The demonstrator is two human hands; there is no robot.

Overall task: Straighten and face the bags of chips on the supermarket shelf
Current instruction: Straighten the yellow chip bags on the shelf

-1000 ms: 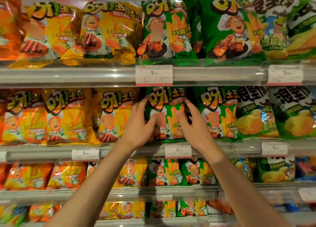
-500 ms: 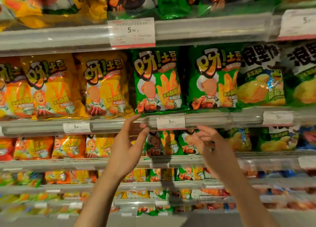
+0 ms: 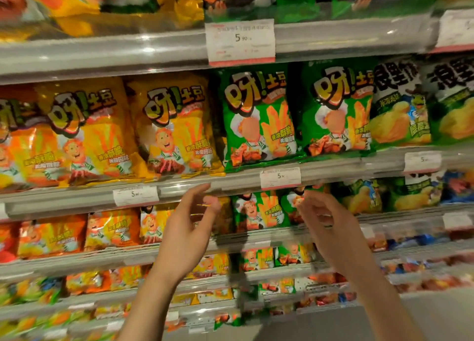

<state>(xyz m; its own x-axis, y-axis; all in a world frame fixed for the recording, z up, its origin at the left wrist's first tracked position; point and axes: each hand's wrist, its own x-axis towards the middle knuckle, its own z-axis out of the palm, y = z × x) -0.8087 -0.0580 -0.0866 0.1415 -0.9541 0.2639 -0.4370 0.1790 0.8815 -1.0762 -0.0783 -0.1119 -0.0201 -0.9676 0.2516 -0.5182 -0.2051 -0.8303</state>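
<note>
**Between two shelves, both hands free of the chips**

Just above the hands runs the grey metal shelf edge with its clear plastic price rail (image 3: 230,184), and on it stand the glossy foil bags of chips the task concerns. The left hand (image 3: 189,227) hangs in front of the shelf below, fingers loosely spread and gripping nothing; the right hand (image 3: 325,222) is level with it and well apart, its fingers loosely curled around nothing I can make out, though motion blur softens them. Neither touches a bag.

Directly above the gap between the hands stands the green bag with the cartoon chef and fries (image 3: 259,120), upright, front out and close to the rail, which reads as already faced. A second green bag of the same print (image 3: 338,112) stands above the right hand. Above and beyond the left hand, two yellow bags of the same brand (image 3: 174,125) show whole, leaning a little. Past the right hand sit two green-and-white wavy-chip bags (image 3: 400,104).

Three white price tags (image 3: 280,178) clip to that rail. Small bags fill the shelf behind the hands (image 3: 259,209), probably the row to straighten next; they are too blurred to count.
</note>
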